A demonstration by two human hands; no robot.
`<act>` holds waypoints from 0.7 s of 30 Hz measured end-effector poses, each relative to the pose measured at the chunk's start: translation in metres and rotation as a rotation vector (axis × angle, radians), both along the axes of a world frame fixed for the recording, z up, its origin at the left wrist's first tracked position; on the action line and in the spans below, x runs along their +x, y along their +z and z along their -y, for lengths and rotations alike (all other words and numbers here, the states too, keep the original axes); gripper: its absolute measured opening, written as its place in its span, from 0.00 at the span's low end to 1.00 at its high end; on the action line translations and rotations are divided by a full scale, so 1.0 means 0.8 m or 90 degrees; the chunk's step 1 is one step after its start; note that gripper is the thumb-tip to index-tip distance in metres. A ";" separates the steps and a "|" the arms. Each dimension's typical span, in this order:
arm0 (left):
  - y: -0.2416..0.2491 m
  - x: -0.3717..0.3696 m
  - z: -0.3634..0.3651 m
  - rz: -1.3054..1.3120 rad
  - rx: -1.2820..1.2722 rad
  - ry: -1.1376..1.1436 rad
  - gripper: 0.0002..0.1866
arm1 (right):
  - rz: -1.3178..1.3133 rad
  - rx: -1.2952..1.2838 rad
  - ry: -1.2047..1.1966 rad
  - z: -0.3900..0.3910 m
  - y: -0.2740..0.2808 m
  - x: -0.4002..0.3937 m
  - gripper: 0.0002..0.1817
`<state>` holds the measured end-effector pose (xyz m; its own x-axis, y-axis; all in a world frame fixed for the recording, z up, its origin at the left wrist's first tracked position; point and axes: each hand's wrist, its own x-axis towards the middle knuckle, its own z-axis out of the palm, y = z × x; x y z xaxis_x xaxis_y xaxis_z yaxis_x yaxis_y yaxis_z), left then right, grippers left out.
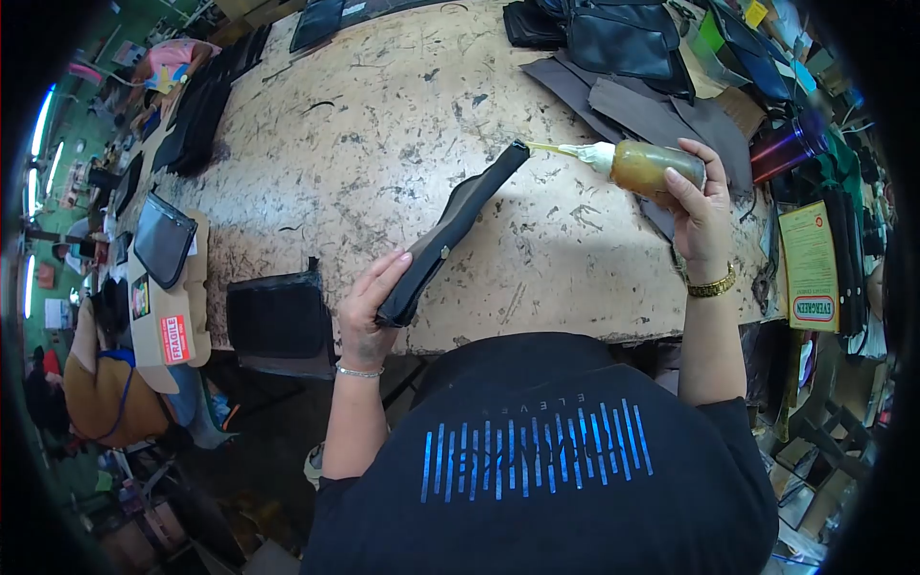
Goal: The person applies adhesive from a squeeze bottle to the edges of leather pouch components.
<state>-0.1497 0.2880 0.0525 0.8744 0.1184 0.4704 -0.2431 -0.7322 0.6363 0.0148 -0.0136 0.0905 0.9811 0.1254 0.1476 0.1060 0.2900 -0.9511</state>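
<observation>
My left hand (372, 292) grips the lower end of a long folded black leather piece (458, 222), which slants up to the right above the table. A small metal stud shows on its side. My right hand (698, 206) is wrapped round a squeeze bottle (652, 171) of amber-brown liquid, tipped on its side with its white cap and thin nozzle pointing left. The nozzle's tip is at the upper end of the black piece; whether they touch, I cannot tell.
The scuffed wooden table (383, 144) bears a black panel (278, 319) at its near left edge and black bags (623, 43) with dark sheets (652, 110) at the back right. A purple tumbler (791, 149) lies right. Cardboard (192, 316) stands left; people (177, 62) sit beyond.
</observation>
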 end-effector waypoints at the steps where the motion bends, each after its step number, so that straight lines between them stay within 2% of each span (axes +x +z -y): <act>1: 0.000 -0.001 0.001 -0.002 -0.001 0.001 0.18 | -0.002 -0.001 0.001 0.000 -0.001 0.001 0.19; 21: 0.001 -0.002 0.002 -0.015 0.038 -0.020 0.17 | -0.044 -0.090 0.053 -0.007 -0.008 0.013 0.17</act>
<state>-0.1511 0.2862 0.0535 0.8885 0.0624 0.4545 -0.2523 -0.7610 0.5977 0.0254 -0.0076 0.0841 0.9736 0.2217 0.0546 0.0195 0.1575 -0.9873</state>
